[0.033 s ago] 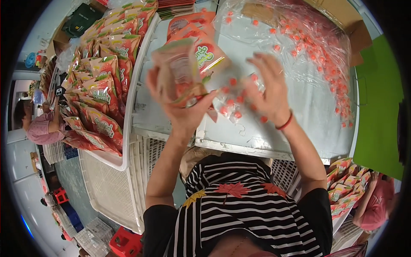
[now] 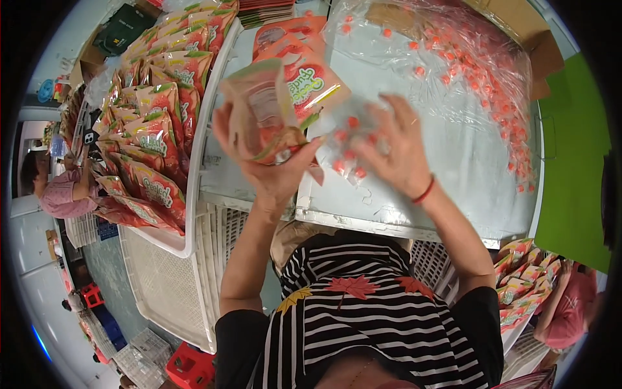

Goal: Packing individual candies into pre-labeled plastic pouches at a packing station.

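My left hand (image 2: 269,172) is wrapped round a pouch (image 2: 256,97), its open mouth turned up with red pieces visible inside. Right of it, my right hand (image 2: 398,152) hovers, slightly blurred, over a small group of clear-wrapped red candies (image 2: 348,155). Its fingers are spread and its thumb points at the candies; nothing shows gripped in it. Beyond the left hand, flat printed pouches (image 2: 311,81) lie overlapping on the pale table (image 2: 453,155).
A white crate (image 2: 194,181) packed with filled pouches (image 2: 155,139) stands on the left. Many wrapped candies (image 2: 502,117) lie at the table's right, by clear plastic film (image 2: 363,32) and a cardboard box (image 2: 518,23). Co-workers (image 2: 65,191) are at both sides.
My right hand has shifted slightly left, and a few candies seen close about it before no longer show. The pouch in my left hand has moved a little left.
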`<state>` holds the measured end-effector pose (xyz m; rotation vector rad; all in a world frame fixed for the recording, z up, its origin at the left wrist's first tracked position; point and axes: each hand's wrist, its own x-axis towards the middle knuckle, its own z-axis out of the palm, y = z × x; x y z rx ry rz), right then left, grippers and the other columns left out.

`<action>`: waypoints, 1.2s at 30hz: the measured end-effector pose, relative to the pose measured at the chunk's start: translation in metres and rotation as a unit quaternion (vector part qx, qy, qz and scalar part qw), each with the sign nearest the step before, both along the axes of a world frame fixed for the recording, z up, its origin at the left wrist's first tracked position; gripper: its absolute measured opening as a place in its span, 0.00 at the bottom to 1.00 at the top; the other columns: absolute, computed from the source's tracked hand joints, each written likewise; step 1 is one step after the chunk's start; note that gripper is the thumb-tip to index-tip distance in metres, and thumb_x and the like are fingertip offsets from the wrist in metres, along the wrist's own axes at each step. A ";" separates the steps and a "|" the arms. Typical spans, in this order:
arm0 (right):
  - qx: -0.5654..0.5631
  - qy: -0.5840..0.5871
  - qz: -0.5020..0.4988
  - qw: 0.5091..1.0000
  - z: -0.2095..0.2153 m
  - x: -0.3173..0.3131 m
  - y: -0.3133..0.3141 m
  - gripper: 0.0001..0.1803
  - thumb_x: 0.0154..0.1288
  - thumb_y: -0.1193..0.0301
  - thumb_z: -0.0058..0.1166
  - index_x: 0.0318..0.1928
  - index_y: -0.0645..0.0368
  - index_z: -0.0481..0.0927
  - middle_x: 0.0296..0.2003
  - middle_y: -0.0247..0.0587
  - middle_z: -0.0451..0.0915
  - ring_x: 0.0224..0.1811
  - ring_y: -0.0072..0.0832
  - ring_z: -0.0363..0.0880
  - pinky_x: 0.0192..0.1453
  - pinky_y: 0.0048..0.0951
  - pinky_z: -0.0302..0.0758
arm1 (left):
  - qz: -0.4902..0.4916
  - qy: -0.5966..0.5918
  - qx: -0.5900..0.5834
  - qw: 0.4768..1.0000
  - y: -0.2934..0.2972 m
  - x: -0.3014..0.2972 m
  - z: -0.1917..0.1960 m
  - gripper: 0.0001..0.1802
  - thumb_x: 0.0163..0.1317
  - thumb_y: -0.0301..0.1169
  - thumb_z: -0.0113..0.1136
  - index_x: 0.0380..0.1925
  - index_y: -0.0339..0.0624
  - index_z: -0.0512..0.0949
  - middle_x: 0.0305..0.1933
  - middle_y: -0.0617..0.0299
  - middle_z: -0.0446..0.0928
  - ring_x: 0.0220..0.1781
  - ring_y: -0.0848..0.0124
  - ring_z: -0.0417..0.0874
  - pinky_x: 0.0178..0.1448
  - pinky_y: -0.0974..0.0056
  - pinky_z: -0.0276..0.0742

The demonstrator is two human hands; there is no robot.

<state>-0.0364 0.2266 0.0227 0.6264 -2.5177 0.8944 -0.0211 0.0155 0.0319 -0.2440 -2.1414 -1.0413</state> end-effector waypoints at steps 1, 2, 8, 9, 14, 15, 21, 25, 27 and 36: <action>0.001 -0.003 -0.002 1.000 -0.015 0.014 -0.006 0.30 0.58 0.50 0.56 0.57 0.51 0.73 0.60 0.56 0.66 0.63 0.52 0.63 0.65 0.52 0.58 | 0.004 0.023 -0.003 1.000 -0.008 0.003 0.000 0.69 0.29 0.35 0.83 0.68 0.37 0.44 0.67 0.47 0.51 0.69 0.57 0.56 0.69 0.56 0.56; 0.074 -0.019 0.028 0.997 -0.025 0.030 -0.018 0.35 0.53 0.45 0.58 0.59 0.49 0.72 0.63 0.56 0.60 0.65 0.55 0.57 0.65 0.58 0.55 | 0.014 0.049 -0.011 0.999 -0.017 0.006 0.003 0.69 0.30 0.34 0.83 0.68 0.36 0.43 0.68 0.48 0.49 0.69 0.58 0.55 0.70 0.56 0.56; 0.186 -0.017 0.024 0.982 -0.065 0.014 -0.031 0.39 0.49 0.40 0.57 0.60 0.43 0.71 0.66 0.54 0.55 0.66 0.59 0.52 0.64 0.64 0.50 | 0.004 -0.035 0.076 0.996 -0.024 0.017 -0.011 0.69 0.31 0.33 0.83 0.68 0.35 0.41 0.68 0.48 0.49 0.69 0.59 0.56 0.69 0.56 0.59; 0.191 -0.015 0.036 0.981 -0.069 0.010 -0.033 0.36 0.51 0.42 0.57 0.58 0.44 0.72 0.64 0.52 0.58 0.64 0.58 0.54 0.62 0.61 0.54 | 0.008 -0.051 0.102 0.993 -0.025 0.019 -0.014 0.69 0.31 0.32 0.83 0.67 0.35 0.42 0.68 0.49 0.50 0.68 0.59 0.57 0.68 0.55 0.60; 0.146 0.022 0.028 0.989 -0.079 0.001 -0.035 0.18 0.51 0.58 0.60 0.42 0.50 0.78 0.47 0.42 0.71 0.52 0.43 0.66 0.49 0.45 0.65 | 0.001 -0.075 0.072 0.995 -0.010 0.022 -0.011 0.67 0.30 0.33 0.83 0.66 0.35 0.44 0.65 0.47 0.55 0.63 0.56 0.64 0.64 0.53 0.63; 0.141 0.019 0.017 0.990 -0.077 -0.001 -0.034 0.13 0.50 0.64 0.59 0.37 0.53 0.78 0.39 0.38 0.73 0.44 0.37 0.71 0.44 0.38 0.69 | 0.002 -0.049 -0.003 0.999 -0.006 0.021 -0.006 0.66 0.29 0.34 0.83 0.65 0.35 0.46 0.64 0.45 0.57 0.61 0.54 0.65 0.63 0.51 0.64; -0.168 -0.038 -0.014 0.985 -0.077 -0.033 -0.023 0.07 0.59 0.66 0.55 0.29 0.54 0.76 0.26 0.36 0.71 0.25 0.28 0.72 0.26 0.29 0.70 | 0.023 -0.001 -0.138 0.990 0.008 0.007 -0.014 0.61 0.30 0.43 0.81 0.62 0.35 0.52 0.62 0.43 0.60 0.63 0.47 0.62 0.64 0.45 0.58; -0.657 -0.350 0.078 0.663 -0.014 -0.050 0.000 0.11 0.68 0.63 0.42 0.34 0.56 0.72 0.31 0.30 0.72 0.28 0.26 0.69 0.34 0.26 0.70 | 0.002 0.019 -0.148 0.989 0.013 0.001 -0.015 0.61 0.29 0.42 0.81 0.62 0.35 0.54 0.63 0.44 0.59 0.63 0.47 0.62 0.64 0.43 0.57; -0.705 -0.354 0.080 0.609 0.050 -0.042 -0.014 0.11 0.69 0.62 0.41 0.35 0.56 0.72 0.32 0.32 0.73 0.29 0.25 0.69 0.36 0.26 0.70 | -0.001 0.002 -0.164 0.986 0.012 -0.001 -0.020 0.61 0.28 0.42 0.80 0.62 0.35 0.55 0.63 0.44 0.59 0.62 0.46 0.61 0.64 0.42 0.56; -0.707 -0.277 0.090 0.645 0.065 -0.029 -0.043 0.12 0.69 0.65 0.42 0.44 0.59 0.73 0.35 0.35 0.73 0.38 0.23 0.72 0.45 0.28 0.71 | 0.014 0.013 -0.158 0.987 0.030 -0.012 -0.018 0.57 0.33 0.43 0.78 0.62 0.35 0.55 0.63 0.45 0.59 0.61 0.45 0.61 0.64 0.41 0.56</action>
